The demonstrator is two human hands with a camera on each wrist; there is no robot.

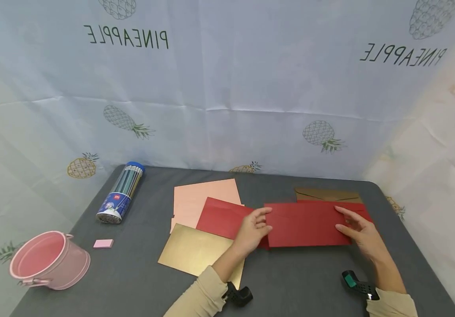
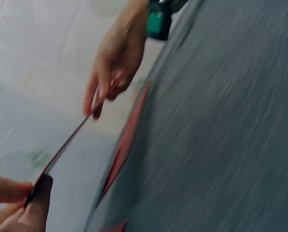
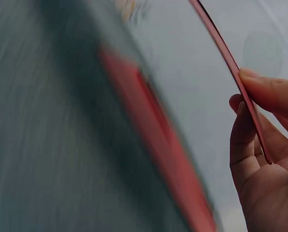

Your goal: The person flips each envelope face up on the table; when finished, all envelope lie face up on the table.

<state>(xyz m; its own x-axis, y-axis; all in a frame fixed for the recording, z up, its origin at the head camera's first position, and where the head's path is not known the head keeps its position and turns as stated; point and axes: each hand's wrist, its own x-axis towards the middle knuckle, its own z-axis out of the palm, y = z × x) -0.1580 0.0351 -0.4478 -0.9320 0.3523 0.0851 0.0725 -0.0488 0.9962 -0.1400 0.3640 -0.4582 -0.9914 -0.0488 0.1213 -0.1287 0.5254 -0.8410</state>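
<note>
A flat red envelope (image 1: 306, 224) is held above the table between both hands. My left hand (image 1: 252, 231) pinches its left end between thumb and fingers. At the other end, my right hand (image 1: 360, 233) grips the envelope's edge, thumb on one side and fingers on the other in the right wrist view. Seen edge-on from the left wrist, the held envelope (image 2: 68, 140) is a thin line between the two hands. Behind it, partly covered, lie a brown envelope (image 1: 326, 194) and more red paper (image 1: 366, 213). Left of it rests another red envelope (image 1: 223, 218).
Peach envelopes (image 1: 203, 193) and a gold one (image 1: 192, 248) overlap the left red envelope. Farther left are a tube of pencils (image 1: 120, 193), a pink eraser (image 1: 103, 243) and a pink bucket (image 1: 51, 259). A pineapple-print cloth (image 1: 227, 88) hangs behind the grey table (image 1: 140, 273).
</note>
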